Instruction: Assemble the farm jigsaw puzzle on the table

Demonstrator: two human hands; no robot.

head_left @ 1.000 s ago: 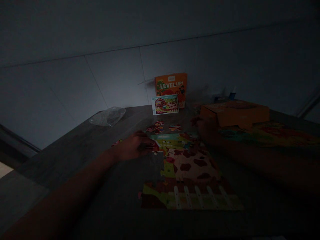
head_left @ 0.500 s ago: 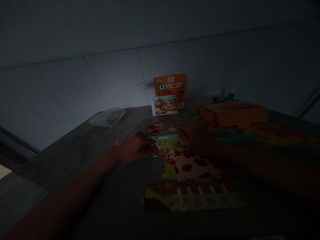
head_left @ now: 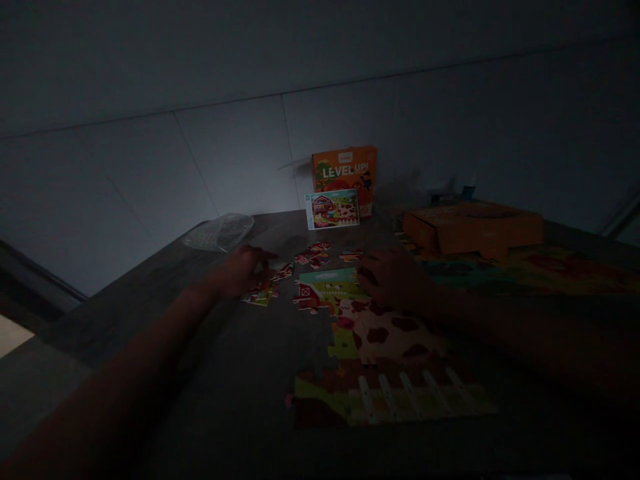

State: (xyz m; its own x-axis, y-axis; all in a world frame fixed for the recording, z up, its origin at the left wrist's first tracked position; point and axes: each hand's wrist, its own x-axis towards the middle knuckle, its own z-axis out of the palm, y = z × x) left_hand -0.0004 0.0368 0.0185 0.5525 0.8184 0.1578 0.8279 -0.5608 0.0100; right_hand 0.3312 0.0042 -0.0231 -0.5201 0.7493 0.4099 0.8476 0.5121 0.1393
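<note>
A partly joined jigsaw puzzle (head_left: 395, 333) with a spotted cow, a white fence and a red barn lies on the dark table; its left side has a gap. My left hand (head_left: 245, 270) is left of the puzzle's top, above some loose puzzle pieces (head_left: 259, 293), its fingers apart and holding nothing that I can see. Over the puzzle's upper right corner rests my right hand (head_left: 395, 277), fingers spread and lying flat. Several more loose pieces (head_left: 314, 255) lie beyond the puzzle. The picture is dim, so fingertips are hard to make out.
A picture card (head_left: 333, 209) of the farm scene leans on an upright orange box (head_left: 369, 180) at the wall. To the right, another orange box (head_left: 480, 227) lies beside a colourful printed sheet (head_left: 500, 273). A clear plastic bag (head_left: 220, 232) lies at the back left.
My left hand has moved away from the barn part of the puzzle, to the left and over the loose pieces, uncovering the barn. My right hand stays at the puzzle's upper right.
</note>
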